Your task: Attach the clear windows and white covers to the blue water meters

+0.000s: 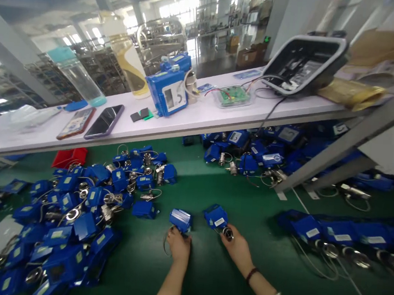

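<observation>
In the head view my left hand (179,247) is closed around the lower end of a blue boxed meter (180,218). A thin cable loops out beside that wrist, and the meter's metal part is hidden by the fingers. My right hand (238,251) grips the round metal pipe fitting (227,233) of a second blue boxed meter (216,216), whose white label faces up. The two meters are apart, just above the green bench top (200,275). Left of my hands a single blue meter (144,209) lies beside a large heap of similar meters (85,225).
A row of blue meters (342,232) lies at right. More meters (251,147) sit under the white shelf (192,122). On the shelf are bottles, two phones (104,121), a blue meter (169,93), a circuit board (233,96) and a black bin (306,65). A metal post (333,144) slants at right.
</observation>
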Action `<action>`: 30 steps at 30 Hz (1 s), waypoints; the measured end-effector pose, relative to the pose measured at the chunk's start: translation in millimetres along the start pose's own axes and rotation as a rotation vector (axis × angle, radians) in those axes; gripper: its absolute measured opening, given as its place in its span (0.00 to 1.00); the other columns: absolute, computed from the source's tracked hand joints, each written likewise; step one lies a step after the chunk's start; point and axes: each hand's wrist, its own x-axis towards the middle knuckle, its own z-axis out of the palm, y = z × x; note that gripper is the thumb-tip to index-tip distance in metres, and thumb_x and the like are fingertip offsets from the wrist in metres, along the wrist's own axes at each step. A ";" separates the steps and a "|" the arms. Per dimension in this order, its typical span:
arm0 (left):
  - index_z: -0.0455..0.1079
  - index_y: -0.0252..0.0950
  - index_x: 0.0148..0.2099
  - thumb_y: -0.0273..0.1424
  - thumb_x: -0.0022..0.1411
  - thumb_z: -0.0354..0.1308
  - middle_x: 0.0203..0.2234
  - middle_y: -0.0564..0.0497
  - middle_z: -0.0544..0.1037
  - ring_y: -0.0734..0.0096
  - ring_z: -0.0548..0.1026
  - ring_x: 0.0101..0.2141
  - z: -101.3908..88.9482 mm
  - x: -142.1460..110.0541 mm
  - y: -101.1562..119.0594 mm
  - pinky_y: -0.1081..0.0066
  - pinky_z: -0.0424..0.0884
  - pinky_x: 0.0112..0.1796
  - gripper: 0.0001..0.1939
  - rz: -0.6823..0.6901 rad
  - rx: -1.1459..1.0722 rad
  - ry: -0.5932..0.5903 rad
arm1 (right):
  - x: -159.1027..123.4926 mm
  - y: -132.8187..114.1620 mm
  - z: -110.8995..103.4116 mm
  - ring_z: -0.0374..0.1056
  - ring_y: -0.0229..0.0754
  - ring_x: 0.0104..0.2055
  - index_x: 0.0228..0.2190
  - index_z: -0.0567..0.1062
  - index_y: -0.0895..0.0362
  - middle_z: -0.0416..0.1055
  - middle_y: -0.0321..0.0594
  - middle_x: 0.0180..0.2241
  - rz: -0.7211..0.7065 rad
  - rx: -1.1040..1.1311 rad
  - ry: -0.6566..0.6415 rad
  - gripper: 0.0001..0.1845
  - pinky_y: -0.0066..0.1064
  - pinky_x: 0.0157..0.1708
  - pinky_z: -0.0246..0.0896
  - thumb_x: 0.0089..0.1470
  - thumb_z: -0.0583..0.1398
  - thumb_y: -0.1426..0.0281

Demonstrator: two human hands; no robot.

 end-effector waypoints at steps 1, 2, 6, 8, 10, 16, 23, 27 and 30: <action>0.64 0.25 0.49 0.24 0.45 0.63 0.51 0.29 0.66 0.43 0.63 0.55 -1.7 2.3 1.2 0.54 0.57 0.55 0.27 -0.004 -0.015 -0.031 | -1.7 3.8 -4.4 0.74 0.47 0.37 0.44 0.69 0.59 0.77 0.47 0.37 0.015 0.005 0.019 0.21 0.34 0.37 0.69 0.49 0.56 0.63; 0.67 0.26 0.46 0.26 0.45 0.63 0.46 0.31 0.71 0.45 0.68 0.52 -3.7 4.0 2.3 0.56 0.61 0.52 0.23 -0.003 -0.038 -0.077 | -3.3 8.4 -10.0 0.75 0.47 0.37 0.44 0.69 0.59 0.77 0.47 0.36 0.036 0.007 0.040 0.21 0.33 0.36 0.69 0.50 0.55 0.63; 0.72 0.31 0.38 0.40 0.55 0.57 0.31 0.44 0.79 0.60 0.78 0.35 -0.5 -2.4 12.9 0.66 0.71 0.39 0.17 0.032 -0.177 -0.323 | -4.8 29.6 -39.3 0.75 0.49 0.34 0.45 0.69 0.61 0.77 0.49 0.34 0.123 -0.009 0.125 0.22 0.34 0.32 0.70 0.50 0.55 0.63; 0.74 0.33 0.37 0.43 0.57 0.52 0.30 0.46 0.80 0.63 0.78 0.34 10.6 -14.1 25.2 0.69 0.71 0.38 0.18 0.076 -0.218 -0.422 | -2.7 38.3 -53.8 0.75 0.50 0.34 0.45 0.69 0.62 0.77 0.50 0.34 0.142 -0.022 0.155 0.22 0.35 0.32 0.70 0.50 0.56 0.64; 0.75 0.33 0.36 0.41 0.55 0.55 0.33 0.45 0.80 0.61 0.77 0.37 24.9 -28.5 42.2 0.67 0.69 0.41 0.17 0.128 -0.213 -0.477 | -0.5 44.0 -65.5 0.75 0.50 0.35 0.45 0.70 0.61 0.77 0.51 0.35 0.137 -0.032 0.172 0.22 0.35 0.33 0.70 0.49 0.57 0.64; 0.74 0.33 0.40 0.35 0.52 0.59 0.41 0.42 0.76 0.58 0.73 0.43 66.0 -63.2 106.5 0.66 0.67 0.45 0.14 0.247 -0.143 -0.568 | 3.5 53.1 -83.2 0.74 0.51 0.38 0.45 0.69 0.62 0.77 0.51 0.38 0.122 -0.060 0.240 0.23 0.36 0.38 0.69 0.50 0.56 0.61; 0.72 0.32 0.40 0.34 0.57 0.58 0.40 0.43 0.77 0.61 0.73 0.44 110.4 -62.6 174.0 0.61 0.66 0.48 0.12 0.326 -0.107 -0.623 | 42.0 60.6 -106.8 0.73 0.56 0.40 0.48 0.67 0.64 0.75 0.58 0.40 0.207 -0.137 0.365 0.25 0.42 0.39 0.67 0.53 0.55 0.60; 0.71 0.31 0.38 0.34 0.58 0.57 0.36 0.45 0.78 0.64 0.75 0.40 124.1 -56.1 198.9 0.60 0.68 0.45 0.11 0.348 -0.122 -0.639 | 66.6 54.3 -114.2 0.74 0.51 0.41 0.48 0.66 0.63 0.76 0.54 0.40 0.179 -0.138 0.351 0.23 0.35 0.37 0.67 0.53 0.55 0.65; 0.73 0.33 0.40 0.33 0.56 0.58 0.38 0.43 0.79 0.62 0.76 0.40 123.5 -61.5 197.9 0.64 0.69 0.45 0.11 0.380 -0.180 -0.622 | 70.8 46.6 -115.6 0.73 0.51 0.41 0.49 0.66 0.63 0.76 0.53 0.40 0.181 -0.144 0.357 0.23 0.35 0.37 0.67 0.53 0.53 0.65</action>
